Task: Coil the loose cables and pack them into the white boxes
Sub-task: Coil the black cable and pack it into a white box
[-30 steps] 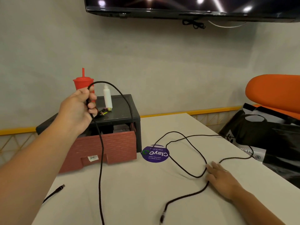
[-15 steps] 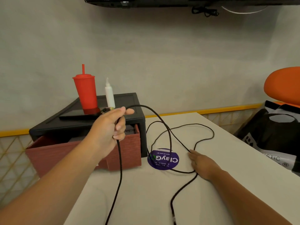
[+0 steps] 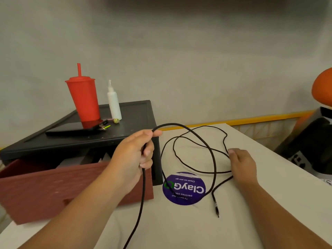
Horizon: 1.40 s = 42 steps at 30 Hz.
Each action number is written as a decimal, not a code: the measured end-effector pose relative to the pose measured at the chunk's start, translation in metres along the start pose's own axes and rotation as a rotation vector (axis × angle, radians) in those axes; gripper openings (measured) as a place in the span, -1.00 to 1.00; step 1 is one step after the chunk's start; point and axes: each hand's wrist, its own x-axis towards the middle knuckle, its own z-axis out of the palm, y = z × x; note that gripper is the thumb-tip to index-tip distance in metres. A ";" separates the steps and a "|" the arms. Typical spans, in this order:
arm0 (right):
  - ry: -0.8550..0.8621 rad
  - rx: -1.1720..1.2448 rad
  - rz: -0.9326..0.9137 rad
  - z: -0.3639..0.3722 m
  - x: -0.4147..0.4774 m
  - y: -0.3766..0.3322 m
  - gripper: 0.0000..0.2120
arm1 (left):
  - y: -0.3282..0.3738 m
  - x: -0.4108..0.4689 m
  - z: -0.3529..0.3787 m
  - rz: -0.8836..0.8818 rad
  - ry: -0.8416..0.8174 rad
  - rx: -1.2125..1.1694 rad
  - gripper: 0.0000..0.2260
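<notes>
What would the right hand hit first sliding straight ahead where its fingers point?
Probably the black cable: a strand of its loop curves just past the fingertips of the right hand. Beyond it the way looks free to the far edge of the table.

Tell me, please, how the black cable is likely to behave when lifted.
Probably floppy: the black cable droops from the left hand in loose loops. Likely light: a few fingers hold it up. Its plug end may drag behind.

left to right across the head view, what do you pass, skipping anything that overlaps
red cup → white bottle → left hand gripping the cable → purple sticker → right hand → orange chair
</notes>
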 end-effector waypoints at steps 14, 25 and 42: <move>-0.014 0.021 -0.510 -0.066 -0.114 -0.110 -0.82 | 0.006 -0.078 0.006 0.135 -0.204 0.723 -0.79; -0.229 -0.430 0.330 -0.164 -0.139 -0.027 -0.73 | 0.025 -0.167 -0.099 -0.073 -0.083 1.157 -0.82; -0.636 -1.072 -0.514 -0.182 -0.221 -0.197 -0.43 | 0.055 -0.224 -0.056 0.100 -0.052 1.131 -0.79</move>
